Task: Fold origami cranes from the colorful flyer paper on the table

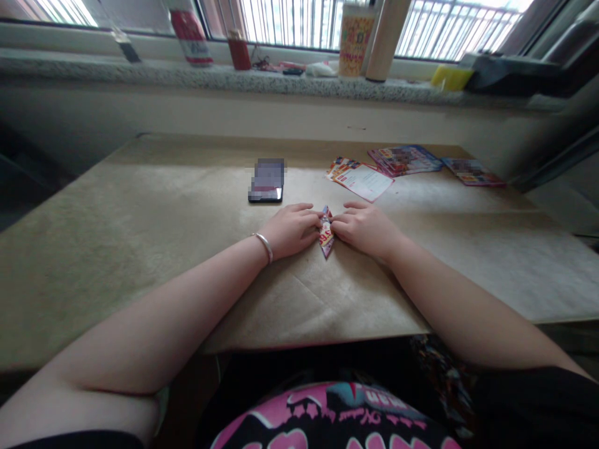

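Observation:
A narrow diamond-shaped piece of folded printed paper (326, 239) lies on the table in front of me, one point towards me. It is white, red and purple. My left hand (294, 229), with a silver bangle at the wrist, holds its left edge with bent fingers. On the opposite edge, the fingertips of my right hand (363, 226) press and grip the same paper. Both hands rest low on the tabletop, and parts of the paper's upper half are hidden by fingers.
Beyond my left hand lies a smartphone (269, 181). Printed cards (365, 181) and colourful leaflets (407, 160) are spread at the back right, with another stack (473, 172) beside them. A stone windowsill (281, 80) behind the table (154, 231) carries a patterned cup (355, 40) and bottles.

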`<state>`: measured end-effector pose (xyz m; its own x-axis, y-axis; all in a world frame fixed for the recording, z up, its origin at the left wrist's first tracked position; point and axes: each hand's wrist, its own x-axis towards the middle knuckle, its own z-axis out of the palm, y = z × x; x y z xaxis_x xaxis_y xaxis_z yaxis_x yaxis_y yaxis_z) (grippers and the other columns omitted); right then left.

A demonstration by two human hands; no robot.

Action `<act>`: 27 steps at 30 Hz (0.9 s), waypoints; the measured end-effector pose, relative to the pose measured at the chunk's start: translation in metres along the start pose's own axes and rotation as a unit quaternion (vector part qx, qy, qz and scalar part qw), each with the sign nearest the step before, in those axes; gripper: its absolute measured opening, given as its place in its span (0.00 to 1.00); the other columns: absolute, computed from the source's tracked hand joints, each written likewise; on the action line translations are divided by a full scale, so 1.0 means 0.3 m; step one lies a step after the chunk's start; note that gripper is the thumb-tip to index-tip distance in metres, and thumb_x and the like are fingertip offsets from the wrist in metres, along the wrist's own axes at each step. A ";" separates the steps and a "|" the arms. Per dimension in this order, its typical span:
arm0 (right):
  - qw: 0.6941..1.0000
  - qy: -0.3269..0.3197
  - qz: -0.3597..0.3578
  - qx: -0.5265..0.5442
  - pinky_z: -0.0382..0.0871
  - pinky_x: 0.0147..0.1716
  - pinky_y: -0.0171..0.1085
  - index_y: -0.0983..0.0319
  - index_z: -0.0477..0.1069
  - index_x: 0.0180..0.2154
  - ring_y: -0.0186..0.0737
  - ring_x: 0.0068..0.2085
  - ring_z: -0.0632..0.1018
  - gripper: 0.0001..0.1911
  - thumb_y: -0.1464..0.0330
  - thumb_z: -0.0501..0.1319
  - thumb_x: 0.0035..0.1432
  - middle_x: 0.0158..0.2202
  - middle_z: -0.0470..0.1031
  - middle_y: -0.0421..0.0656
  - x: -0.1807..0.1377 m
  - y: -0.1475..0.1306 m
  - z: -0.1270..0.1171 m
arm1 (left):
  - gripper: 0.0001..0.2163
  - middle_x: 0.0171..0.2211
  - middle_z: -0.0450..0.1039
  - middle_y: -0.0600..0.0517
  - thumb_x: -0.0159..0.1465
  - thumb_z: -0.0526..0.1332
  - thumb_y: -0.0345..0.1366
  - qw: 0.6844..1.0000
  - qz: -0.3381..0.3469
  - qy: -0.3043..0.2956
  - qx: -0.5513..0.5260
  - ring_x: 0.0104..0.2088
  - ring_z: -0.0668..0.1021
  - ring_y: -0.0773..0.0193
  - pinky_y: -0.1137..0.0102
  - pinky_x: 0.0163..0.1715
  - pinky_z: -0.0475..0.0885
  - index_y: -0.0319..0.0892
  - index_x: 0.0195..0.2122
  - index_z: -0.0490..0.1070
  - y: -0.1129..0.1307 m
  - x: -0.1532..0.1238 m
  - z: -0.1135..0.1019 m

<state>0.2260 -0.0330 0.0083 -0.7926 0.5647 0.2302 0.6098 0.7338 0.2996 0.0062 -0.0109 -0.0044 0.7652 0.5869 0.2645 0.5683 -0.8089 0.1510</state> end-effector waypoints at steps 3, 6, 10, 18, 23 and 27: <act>1.000 0.002 0.007 -0.004 0.62 0.53 0.43 0.62 0.76 0.38 0.41 0.34 0.79 0.13 0.72 0.53 0.65 0.34 0.81 0.44 0.000 -0.004 -0.003 | 0.09 0.53 0.74 0.51 0.65 0.56 0.36 1.000 0.001 0.003 -0.006 0.58 0.71 0.53 0.57 0.59 0.67 0.43 0.41 0.75 -0.002 0.000 0.002; 1.000 0.009 0.000 -0.002 0.62 0.52 0.44 0.61 0.76 0.39 0.41 0.36 0.78 0.12 0.71 0.53 0.65 0.35 0.81 0.44 -0.001 -0.008 -0.010 | 0.09 0.53 0.74 0.50 0.65 0.57 0.37 1.000 0.001 0.006 -0.016 0.57 0.71 0.52 0.57 0.58 0.68 0.41 0.41 0.75 -0.007 -0.001 0.007; 1.000 0.023 0.005 0.008 0.64 0.45 0.43 0.60 0.76 0.38 0.43 0.40 0.76 0.12 0.67 0.53 0.66 0.39 0.80 0.45 -0.004 -0.004 -0.007 | 0.09 0.53 0.75 0.50 0.64 0.57 0.36 1.000 0.013 0.015 -0.020 0.56 0.72 0.54 0.58 0.60 0.67 0.41 0.41 0.75 -0.010 0.001 0.010; 0.980 0.076 0.081 0.168 0.65 0.40 0.39 0.59 0.77 0.32 0.42 0.40 0.72 0.07 0.70 0.60 0.58 0.36 0.77 0.45 -0.011 0.023 0.049 | 0.08 0.48 0.77 0.49 0.65 0.57 0.35 0.999 0.035 0.022 -0.001 0.53 0.74 0.56 0.60 0.56 0.69 0.42 0.39 0.75 -0.003 0.004 0.000; 0.958 0.093 0.118 0.244 0.65 0.40 0.38 0.59 0.78 0.31 0.41 0.38 0.73 0.05 0.70 0.62 0.55 0.34 0.76 0.44 -0.012 0.027 0.071 | 0.09 0.47 0.77 0.48 0.64 0.58 0.37 0.998 0.049 0.027 0.012 0.53 0.74 0.55 0.60 0.55 0.70 0.42 0.40 0.75 -0.004 0.001 0.001; 0.937 0.119 0.143 0.296 0.66 0.39 0.38 0.60 0.78 0.29 0.40 0.36 0.74 0.04 0.69 0.63 0.53 0.32 0.75 0.44 -0.009 0.031 0.098 | 0.10 0.46 0.77 0.47 0.63 0.60 0.40 0.996 0.072 0.043 0.022 0.51 0.75 0.54 0.59 0.53 0.71 0.42 0.41 0.76 -0.011 0.002 0.007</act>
<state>0.2337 -0.0166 -0.0169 -0.5318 0.7210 0.4443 0.6346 0.6866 -0.3547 0.0053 -0.0077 -0.0067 0.8121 0.4576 0.3620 0.4678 -0.8815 0.0647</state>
